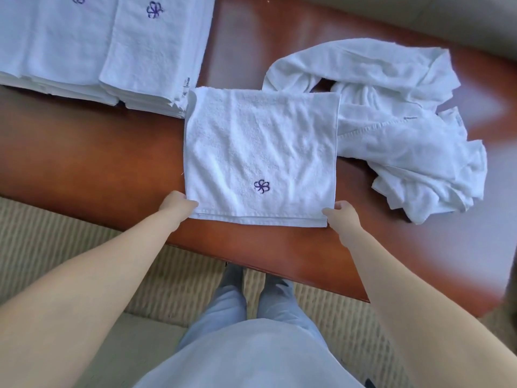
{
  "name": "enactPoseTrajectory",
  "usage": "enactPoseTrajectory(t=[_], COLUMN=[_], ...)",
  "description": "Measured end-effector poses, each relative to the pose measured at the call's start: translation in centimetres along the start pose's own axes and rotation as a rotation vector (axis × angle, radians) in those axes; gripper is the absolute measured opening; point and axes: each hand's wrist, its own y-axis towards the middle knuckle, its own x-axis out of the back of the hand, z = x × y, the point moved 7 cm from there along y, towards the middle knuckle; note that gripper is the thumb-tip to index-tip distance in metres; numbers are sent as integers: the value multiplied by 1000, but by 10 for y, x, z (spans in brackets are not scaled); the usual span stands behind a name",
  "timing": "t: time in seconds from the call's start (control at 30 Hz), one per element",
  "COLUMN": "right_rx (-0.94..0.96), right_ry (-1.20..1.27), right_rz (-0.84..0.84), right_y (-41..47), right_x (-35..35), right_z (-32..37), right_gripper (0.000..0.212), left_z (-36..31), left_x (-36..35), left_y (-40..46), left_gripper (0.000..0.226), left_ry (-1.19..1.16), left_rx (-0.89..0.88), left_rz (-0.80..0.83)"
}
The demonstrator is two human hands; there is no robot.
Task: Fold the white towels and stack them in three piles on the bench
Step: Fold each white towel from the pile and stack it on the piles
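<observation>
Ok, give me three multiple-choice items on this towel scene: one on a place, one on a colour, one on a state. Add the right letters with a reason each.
1. Where does the unfolded heap of towels lie relative to the folded towel being held?
A. to its right
B. to its left
C. under it

2. What colour is the flower emblem on the held towel?
A. red
B. purple
C. green

3. What are the left hand and right hand doing?
A. both hang idle, clear of the towel
B. only the left one touches the towel
C. each grips a near corner of the towel

Answers:
1 A, the crumpled heap sits on the bench to the right of the towel.
2 B, the stitched emblem is purple.
3 C, one hand is at each near corner.
</observation>
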Motion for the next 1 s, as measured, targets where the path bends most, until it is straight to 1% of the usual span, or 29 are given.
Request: enactPoseTrajectory(t=[0.03, 0.1, 0.2, 0.27, 0.47, 0.53, 0.6, 0.63, 0.7, 0.73, 0.8, 0.87, 0.9, 1.0], right_rx=[-3, -16, -26, -27, -34, -32, -24, -20, -8, 0, 15, 27, 32, 46], right_ry=[24, 56, 106, 129, 219, 240, 247, 248, 244, 240, 240, 241, 238, 226], right_rz=[7, 21, 26, 23, 4, -6, -17, -20, -30, -35, -49, -68, -77, -88], right_y=[-1, -1, 0, 0, -4, -5, -5, -5, -5, -5, -4, -3, -3, -6], right_x=[-1, -3, -5, -6, -8, -8, -8, -9, -9, -10, -10, -11, -11, -12], right_z=[1, 1, 2, 2, -4, -6, -6, -6, -6, -6, -8, -11, -12, -13], right_gripper=[22, 28, 39, 40, 26, 26, 23, 19, 12, 11, 9, 8, 9, 15], left_z=[-1, -3, -4, -2, 5, 8, 9, 9, 8, 8, 8, 11, 12, 14], left_x=[-1, -2, -1, 1, 1, 4, 6, 4, 1, 1, 6, 13, 13, 3], left_y=[0, 0, -1, -2, -7, -7, -5, -3, 3, 4, 4, 1, 0, 2], left_gripper=[18, 22, 27, 31, 31, 37, 45, 43, 24, 17, 18, 28, 28, 12], left_ry=[1, -23, -67, -87, -121, -158, -214, -230, -176, -152, -153, -186, -175, -29], left_rx=[-16, -38, -52, -72, -97, -81, -51, -41, -62, -74, -87, -86, -94, -171], left_rz=[8, 8, -41, -79, -132, -172, -160, -121, -46, -39, -109, -200, -202, -117])
